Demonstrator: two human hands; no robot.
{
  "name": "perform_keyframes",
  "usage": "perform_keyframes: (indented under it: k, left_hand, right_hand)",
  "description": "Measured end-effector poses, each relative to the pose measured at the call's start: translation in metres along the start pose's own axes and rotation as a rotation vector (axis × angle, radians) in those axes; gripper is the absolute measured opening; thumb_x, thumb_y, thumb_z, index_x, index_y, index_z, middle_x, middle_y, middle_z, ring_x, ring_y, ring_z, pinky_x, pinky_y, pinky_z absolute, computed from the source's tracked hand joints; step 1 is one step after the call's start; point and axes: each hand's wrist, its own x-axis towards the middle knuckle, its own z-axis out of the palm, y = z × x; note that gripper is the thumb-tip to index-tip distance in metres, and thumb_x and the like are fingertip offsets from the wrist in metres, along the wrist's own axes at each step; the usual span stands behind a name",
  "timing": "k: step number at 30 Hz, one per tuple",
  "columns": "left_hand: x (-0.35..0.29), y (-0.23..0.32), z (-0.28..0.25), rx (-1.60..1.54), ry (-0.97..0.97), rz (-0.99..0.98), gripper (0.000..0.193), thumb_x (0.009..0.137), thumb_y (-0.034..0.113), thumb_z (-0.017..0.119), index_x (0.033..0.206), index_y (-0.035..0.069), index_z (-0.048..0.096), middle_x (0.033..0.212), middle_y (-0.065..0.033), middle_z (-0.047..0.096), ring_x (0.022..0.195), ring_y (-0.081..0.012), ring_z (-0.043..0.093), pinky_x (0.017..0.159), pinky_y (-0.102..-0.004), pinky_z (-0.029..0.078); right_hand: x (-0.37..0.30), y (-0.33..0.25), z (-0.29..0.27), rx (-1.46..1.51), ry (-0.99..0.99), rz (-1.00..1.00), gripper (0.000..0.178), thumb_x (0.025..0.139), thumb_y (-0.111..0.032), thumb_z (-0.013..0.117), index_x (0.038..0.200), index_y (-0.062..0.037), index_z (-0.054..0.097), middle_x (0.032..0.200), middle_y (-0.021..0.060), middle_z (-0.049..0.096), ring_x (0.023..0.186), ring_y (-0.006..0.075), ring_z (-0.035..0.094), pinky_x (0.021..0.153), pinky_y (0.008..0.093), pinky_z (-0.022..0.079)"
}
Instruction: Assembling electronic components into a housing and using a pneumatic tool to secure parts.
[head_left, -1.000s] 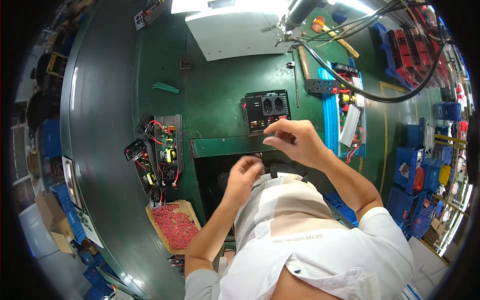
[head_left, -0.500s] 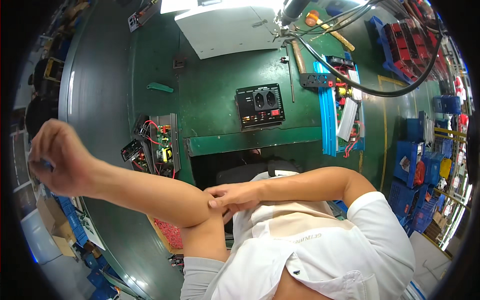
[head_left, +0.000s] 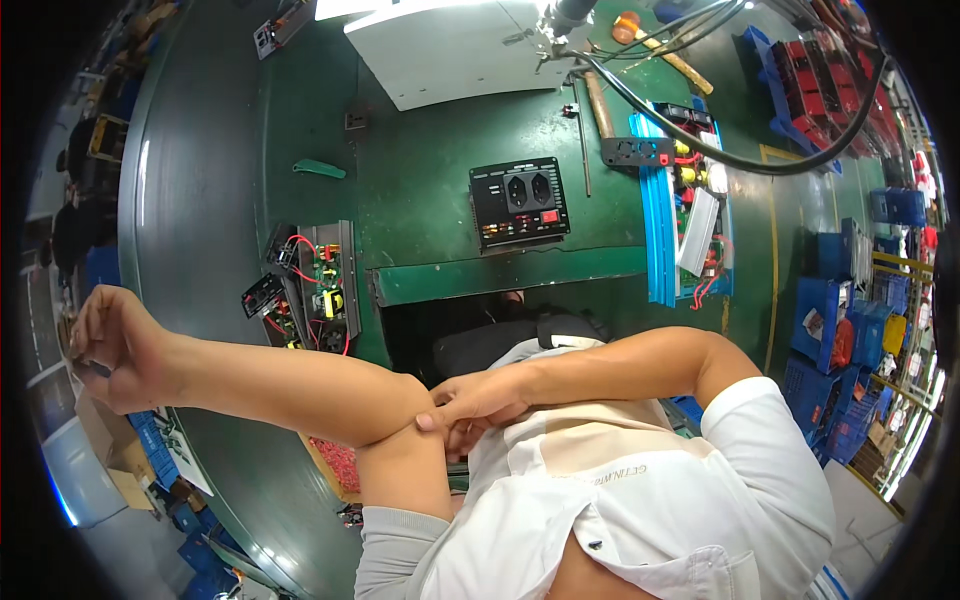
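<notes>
**Bare left arm (head_left: 280, 385) stretched across a scuffed green counter (head_left: 420, 180)**

The left hand (head_left: 125, 355) is at the counter's left edge, its fingers loosely curled around a gap; it appears to grasp nothing. Next, toward the counter's left side, lies an opened metal-cased device (head_left: 325, 290) with exposed circuit boards and red wires. Nearer the body, the forearm partly covers a shallow cardboard tray of small red pieces (head_left: 338, 460). Farther back lies a slim green strip (head_left: 320, 169).

The right hand (head_left: 488, 395) touches the left elbow with its thumb; its other fingers are partly hidden, so I cannot tell whether it grips. Beyond it, well apart from both hands, a flat black unit with two round sockets and a red switch (head_left: 519, 205) lies on the counter, near the front edge's green ledge (head_left: 510, 274). Toward the right edge lies a second opened device with bright blue metal sides (head_left: 657, 235).
</notes>
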Motion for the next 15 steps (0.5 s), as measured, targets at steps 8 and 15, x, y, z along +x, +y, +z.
perform_keyframes:
  k: [8, 15]
  left_hand:
    - [-0.017, 0.001, -0.018, 0.028, 0.055, -0.006, 0.021, 0.097, 0.021, 0.056, 0.081, 0.008, 0.058, 0.076, -0.0014, 0.062, 0.072, -0.0160, 0.062, 0.066, -0.0307, 0.041]
    - [-0.020, -0.020, -0.022, -0.046, 0.171, -0.082, 0.026, 0.100, 0.024, 0.055, 0.078, 0.010, 0.059, 0.073, -0.0003, 0.063, 0.068, -0.0129, 0.060, 0.066, -0.0315, 0.040]
  right_hand:
    - [-0.001, -0.007, -0.013, -0.250, 0.216, -0.217, 0.099, 0.087, -0.043, 0.083, 0.157, 0.0025, 0.029, 0.142, 0.0193, 0.056, 0.134, 0.0240, 0.053, 0.111, 0.0370, 0.043]
    - [0.014, -0.013, -0.023, 0.011, 0.070, -0.318, 0.101, 0.087, -0.043, 0.083, 0.159, -0.0004, 0.027, 0.159, 0.0157, 0.040, 0.148, 0.0261, 0.037, 0.124, 0.0424, 0.027]
